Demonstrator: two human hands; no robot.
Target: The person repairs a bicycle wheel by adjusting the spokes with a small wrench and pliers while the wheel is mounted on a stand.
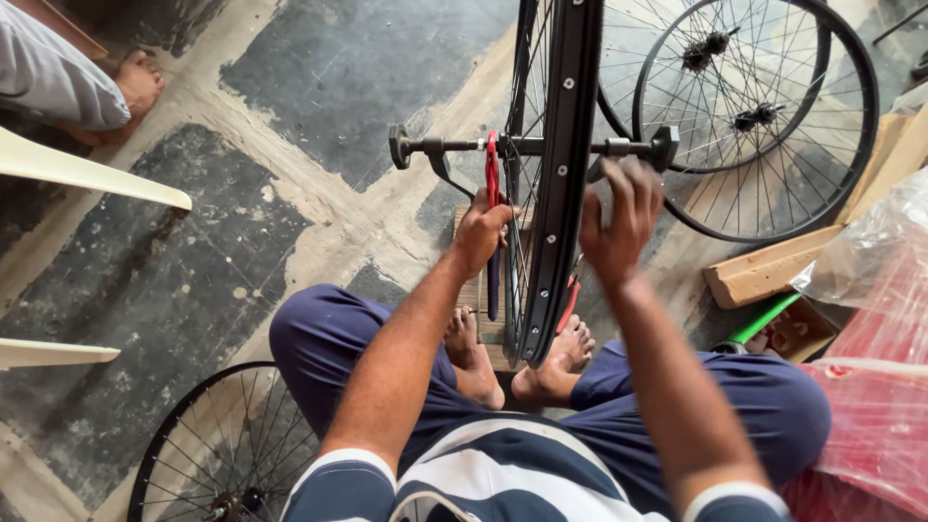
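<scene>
A black bicycle wheel rim (pixel 565 174) stands upright on a truing stand, whose threaded axle rod (pixel 454 146) crosses it with knobs at both ends. My left hand (pixel 480 232) is closed on a red-and-blue handled tool (pixel 492 193) held against the spokes left of the rim. To the right of the rim, my right hand (pixel 619 222) reaches up with its fingers on the rod's right part, just below the end knob (pixel 665 145). My bare feet (pixel 565 362) rest on the stand's wooden base (pixel 472 290).
Two spoked wheels (pixel 764 116) lean at the upper right above a wooden plank (pixel 773 271). Another wheel (pixel 227 449) lies at the lower left. Red plastic bags (pixel 875 387) fill the right edge. A pale plastic chair (pixel 87 174) and another person's foot (pixel 135 82) are at left.
</scene>
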